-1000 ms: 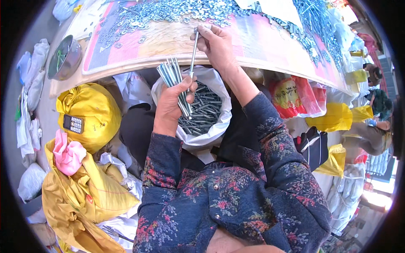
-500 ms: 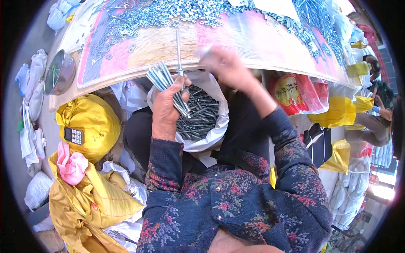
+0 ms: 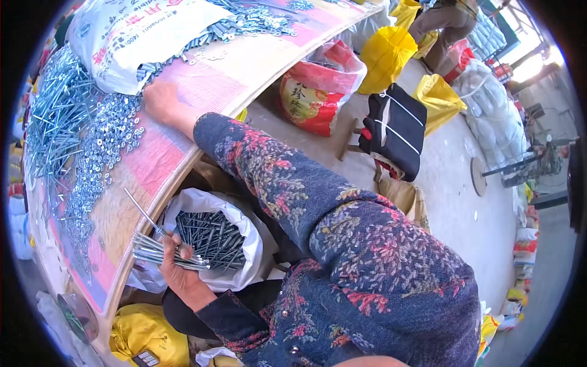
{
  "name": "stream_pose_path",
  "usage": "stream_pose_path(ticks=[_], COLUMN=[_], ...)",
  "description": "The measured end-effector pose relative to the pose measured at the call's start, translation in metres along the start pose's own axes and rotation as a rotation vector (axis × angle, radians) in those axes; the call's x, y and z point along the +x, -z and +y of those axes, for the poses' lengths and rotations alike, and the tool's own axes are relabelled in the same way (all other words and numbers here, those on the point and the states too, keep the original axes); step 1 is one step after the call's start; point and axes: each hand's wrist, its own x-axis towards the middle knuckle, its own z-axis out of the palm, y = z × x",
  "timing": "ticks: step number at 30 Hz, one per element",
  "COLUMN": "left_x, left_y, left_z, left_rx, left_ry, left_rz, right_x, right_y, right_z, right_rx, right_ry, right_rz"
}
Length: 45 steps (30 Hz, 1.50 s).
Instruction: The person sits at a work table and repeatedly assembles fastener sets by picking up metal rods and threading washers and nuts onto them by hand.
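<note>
My left hand (image 3: 178,269) is closed around a bundle of long silvery bolts (image 3: 153,249). One bolt (image 3: 142,209) sticks up apart from the rest, with a small fitting low on its shaft near my thumb. Just beyond that hand, a white sack (image 3: 251,238) with a rolled-down rim holds many dark metal anchor bolts (image 3: 209,237). My right hand (image 3: 161,101) reaches far across the table to a heap of metal sleeves (image 3: 148,71) beside a white printed sack (image 3: 131,37). Its fingertips are hidden at the heap, so any grip there is unclear.
Loose washers and nuts (image 3: 104,159) and long bolts (image 3: 52,116) cover the left of the table (image 3: 244,67). A red-and-white bag (image 3: 324,92), a yellow sack (image 3: 388,58) and a stool with a black cushion (image 3: 397,131) stand right. Another person (image 3: 443,27) is behind.
My view has turned to the right. My right hand has gone from near the bolts to the sleeve heap across the table. The left hand still holds the bundle above the sack's edge.
</note>
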Motion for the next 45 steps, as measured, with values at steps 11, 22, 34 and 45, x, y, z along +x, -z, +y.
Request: stream_pose_path(ticks=[11, 22, 34, 45], left_x=[0.000, -0.020, -0.037, -0.033], left_y=[0.000, -0.007, -0.005, 0.000], left_z=[-0.006, -0.005, 0.005, 0.007], left_rx=[0.070, 0.233, 0.154, 0.136], left_ry=[-0.014, -0.061, -0.161, -0.115], left_rz=[0.019, 0.282, 0.050, -0.010], right_x=[-0.051, -0.110, -0.098, -0.082], right_y=[0.050, 0.109, 0.151, 0.154], right_z=[-0.024, -0.069, -0.105, -0.108], right_rx=[0.422, 0.915, 1.211, 0.881], right_ry=[-0.143, -0.256, -0.268, 0.120], right_rz=[0.027, -0.570, -0.664, -0.914])
